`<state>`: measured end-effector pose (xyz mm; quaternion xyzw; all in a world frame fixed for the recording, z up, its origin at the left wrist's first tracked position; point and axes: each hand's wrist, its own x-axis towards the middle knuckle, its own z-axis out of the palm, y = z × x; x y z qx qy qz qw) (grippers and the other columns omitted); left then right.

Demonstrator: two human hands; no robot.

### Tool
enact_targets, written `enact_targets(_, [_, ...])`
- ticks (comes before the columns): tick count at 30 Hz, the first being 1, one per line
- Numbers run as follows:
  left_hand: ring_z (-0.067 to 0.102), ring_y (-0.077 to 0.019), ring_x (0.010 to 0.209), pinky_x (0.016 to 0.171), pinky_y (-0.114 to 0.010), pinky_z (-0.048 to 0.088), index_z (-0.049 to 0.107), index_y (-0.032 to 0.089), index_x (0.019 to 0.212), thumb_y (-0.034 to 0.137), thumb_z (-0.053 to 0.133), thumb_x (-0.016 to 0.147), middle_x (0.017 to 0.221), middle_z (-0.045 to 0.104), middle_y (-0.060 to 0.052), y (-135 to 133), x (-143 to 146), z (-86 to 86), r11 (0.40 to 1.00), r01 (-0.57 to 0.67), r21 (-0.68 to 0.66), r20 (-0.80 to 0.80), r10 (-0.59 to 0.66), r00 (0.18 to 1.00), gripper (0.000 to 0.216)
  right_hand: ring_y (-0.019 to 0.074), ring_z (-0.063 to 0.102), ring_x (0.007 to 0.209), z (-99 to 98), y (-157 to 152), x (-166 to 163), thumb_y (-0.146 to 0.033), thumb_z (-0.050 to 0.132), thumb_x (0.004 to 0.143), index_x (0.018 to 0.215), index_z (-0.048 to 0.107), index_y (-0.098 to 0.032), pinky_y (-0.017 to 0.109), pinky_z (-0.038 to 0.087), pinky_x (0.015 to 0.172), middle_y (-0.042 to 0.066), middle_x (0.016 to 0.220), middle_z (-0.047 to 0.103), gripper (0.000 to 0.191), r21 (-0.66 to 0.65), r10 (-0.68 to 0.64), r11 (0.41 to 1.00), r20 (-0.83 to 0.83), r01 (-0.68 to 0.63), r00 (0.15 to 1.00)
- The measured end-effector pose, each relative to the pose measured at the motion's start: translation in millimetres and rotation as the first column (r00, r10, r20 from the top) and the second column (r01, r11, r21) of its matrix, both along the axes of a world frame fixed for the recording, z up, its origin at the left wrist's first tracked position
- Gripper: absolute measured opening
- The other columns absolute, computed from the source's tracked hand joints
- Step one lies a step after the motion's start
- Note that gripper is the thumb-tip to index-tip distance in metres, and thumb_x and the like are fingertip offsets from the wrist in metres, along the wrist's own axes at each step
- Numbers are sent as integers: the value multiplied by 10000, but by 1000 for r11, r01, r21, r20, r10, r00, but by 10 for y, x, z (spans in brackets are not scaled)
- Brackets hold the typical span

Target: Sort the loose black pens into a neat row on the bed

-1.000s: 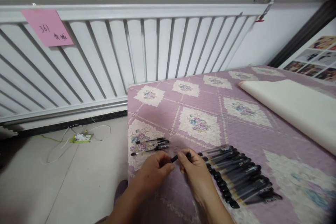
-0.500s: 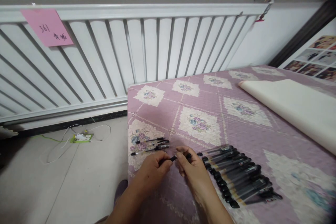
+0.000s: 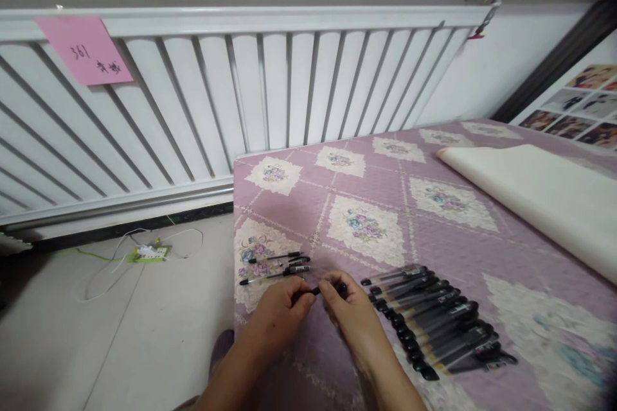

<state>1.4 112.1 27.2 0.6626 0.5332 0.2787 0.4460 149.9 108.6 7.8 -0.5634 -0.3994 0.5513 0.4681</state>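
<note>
Between my two hands is a black pen (image 3: 314, 291), held roughly level above the purple bedspread. My left hand (image 3: 284, 305) pinches its left part between thumb and fingers. My right hand (image 3: 346, 300) is closed around the right part, where a black end shows past the fingers. Just beyond my left hand lie a few black pens (image 3: 277, 274) on the bedspread. To the right of my right hand, a row of several clear-barrelled pens with black caps (image 3: 434, 318) lies side by side.
The purple floral bedspread (image 3: 308, 205) covers the surface under my hands. A folded cream sheet (image 3: 535, 186) lies at the right. Behind stands a white radiator (image 3: 274, 90) with a pink note (image 3: 84, 51). A power strip (image 3: 149, 253) with cables rests on the floor at left.
My right hand has shifted slightly left along the pen, closer to my left hand, and covers more of it. My left hand has barely moved.
</note>
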Motion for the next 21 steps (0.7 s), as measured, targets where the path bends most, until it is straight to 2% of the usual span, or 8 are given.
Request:
enact_targets(3, [551,-141,710,658,-238,381,612,187,763,272,471,810,726,625,17,3,1,-3,1000,3,2,-6,-3,1000,171,62,305,406,-11,-1,9,-502,657,702,724,565,-200,192,214,390,-79,482,409,317,-9,27,1000,32,-27,999])
enact_targets(10, [557,-140,715,653,-234,376,609,191,759,247,474,803,736,627,18,16,-9,-22,1000,-2,21,-29,3,1000,153,79,328,429,38,1,8,-473,662,692,962,601,-201,199,243,407,-90,493,400,388,-27,11,1000,-54,-12,998])
enact_targets(14, [560,-143,723,659,-234,380,613,192,767,257,473,807,748,636,13,15,-12,-11,1000,-2,17,-42,3,999,159,75,347,454,16,21,23,-474,674,684,712,585,-197,205,266,436,-72,519,430,292,43,4,999,67,-7,998])
enact_targets(16, [559,-142,723,656,-231,380,612,192,761,256,470,809,745,634,13,14,-17,-1,1000,4,19,-39,-3,999,163,76,363,476,10,22,27,-461,674,689,661,577,-191,205,275,452,-62,541,451,289,63,14,998,96,-20,995])
enact_targets(18, [554,-140,715,650,-228,379,608,191,748,257,465,813,729,625,15,13,-25,8,1000,9,20,-38,-8,999,170,74,349,461,12,16,21,-454,666,699,721,598,-194,205,254,436,-64,538,451,269,33,20,999,71,-23,997])
enact_targets(21, [546,-137,703,644,-227,377,603,190,737,258,457,818,719,618,17,14,-39,13,1000,20,19,-34,-19,999,180,65,297,418,17,1,4,-452,668,691,823,602,-202,199,200,403,-83,495,410,290,-37,28,999,-51,-30,998])
